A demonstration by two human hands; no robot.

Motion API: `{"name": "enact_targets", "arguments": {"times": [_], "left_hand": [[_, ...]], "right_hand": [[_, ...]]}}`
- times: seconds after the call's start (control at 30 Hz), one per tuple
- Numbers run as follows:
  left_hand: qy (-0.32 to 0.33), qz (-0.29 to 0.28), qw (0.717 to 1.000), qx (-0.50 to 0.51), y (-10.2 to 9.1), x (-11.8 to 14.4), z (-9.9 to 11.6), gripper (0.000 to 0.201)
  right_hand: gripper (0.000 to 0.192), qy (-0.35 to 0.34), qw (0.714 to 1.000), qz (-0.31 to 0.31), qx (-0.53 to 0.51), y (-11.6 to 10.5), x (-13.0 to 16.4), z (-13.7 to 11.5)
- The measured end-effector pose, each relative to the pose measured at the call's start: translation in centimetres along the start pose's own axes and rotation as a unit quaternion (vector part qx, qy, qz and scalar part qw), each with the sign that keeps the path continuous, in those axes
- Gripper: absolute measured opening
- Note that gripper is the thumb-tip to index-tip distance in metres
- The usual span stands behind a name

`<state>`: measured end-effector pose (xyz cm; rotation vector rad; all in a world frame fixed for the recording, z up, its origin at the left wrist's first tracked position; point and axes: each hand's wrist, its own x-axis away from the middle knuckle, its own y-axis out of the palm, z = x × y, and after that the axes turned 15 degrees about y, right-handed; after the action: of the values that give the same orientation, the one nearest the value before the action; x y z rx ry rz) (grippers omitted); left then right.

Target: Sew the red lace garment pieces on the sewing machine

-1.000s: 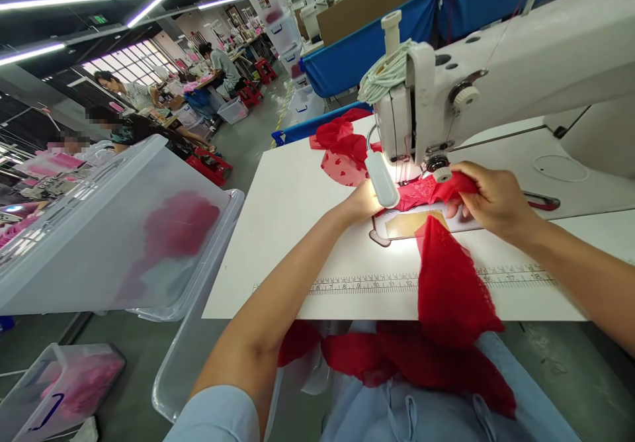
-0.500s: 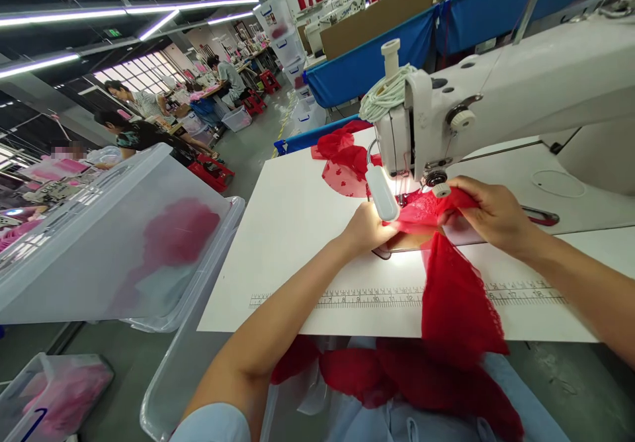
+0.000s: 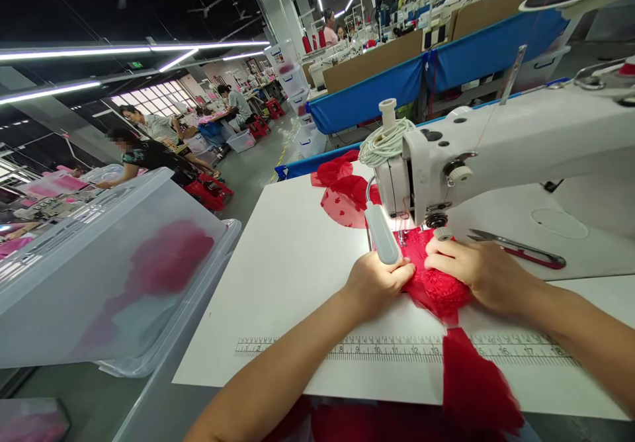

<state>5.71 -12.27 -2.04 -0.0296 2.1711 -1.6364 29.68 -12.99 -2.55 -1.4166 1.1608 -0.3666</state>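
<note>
Red lace fabric [image 3: 436, 283] lies under the head of a white sewing machine [image 3: 506, 144], near its needle. My left hand [image 3: 380, 283] pinches the fabric's left edge, thumb on top, just below a small lit lamp [image 3: 383, 233]. On the right, my right hand [image 3: 476, 270] is closed over the lace, its fingers curled into the cloth. A tail of red fabric [image 3: 476, 382] trails from the lace over the table's front edge. Behind my right hand lies a pair of thread snips [image 3: 520, 247].
A printed ruler [image 3: 367, 349] runs along the front of the white table [image 3: 278, 263]. More red sheer fabric [image 3: 344, 197] lies beyond the machine head. At left stands a large translucent bin [image 3: 109, 296]. Co-workers [image 3: 149, 154] sit farther off at left.
The lace has turned and now spreads flat toward me. My right hand has moved from holding up its right end to lying over it. The view has tilted up; the snips show fully.
</note>
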Motion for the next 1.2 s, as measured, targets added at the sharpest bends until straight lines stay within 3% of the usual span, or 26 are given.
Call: {"name": "enact_targets", "arguments": {"times": [0.13,0.27,0.37,0.43,0.8,1.0,1.2], "left_hand": [[0.002,-0.025,0.999,0.042,-2.0,0.0,0.8,0.032],[-0.025,-0.04,0.994,0.1,-3.8,0.0,1.2,0.06],[-0.038,-0.034,0.993,0.103,-4.0,0.0,1.3,0.09],[-0.042,-0.025,0.994,0.098,-3.7,0.0,1.4,0.098],[-0.032,0.013,0.998,0.061,-2.3,0.2,1.7,0.099],[-0.042,0.045,0.997,0.056,-1.9,0.4,1.3,0.1],[-0.04,0.032,0.998,0.045,-1.7,0.6,0.6,0.099]], "right_hand": [[0.027,-0.027,0.999,0.03,-0.005,0.5,-0.2,0.1],[0.028,-0.027,1.0,0.014,-0.004,0.3,-0.2,0.1],[0.027,-0.021,1.0,0.018,0.005,0.3,-0.3,0.0],[0.028,-0.011,1.0,0.015,0.01,0.4,-0.3,0.0],[0.023,-0.029,0.998,0.035,0.039,-0.4,-0.5,0.1],[0.023,-0.022,0.997,0.065,0.035,0.2,-0.5,0.2],[0.023,-0.021,0.997,0.065,0.038,0.4,-0.7,0.3]]}}
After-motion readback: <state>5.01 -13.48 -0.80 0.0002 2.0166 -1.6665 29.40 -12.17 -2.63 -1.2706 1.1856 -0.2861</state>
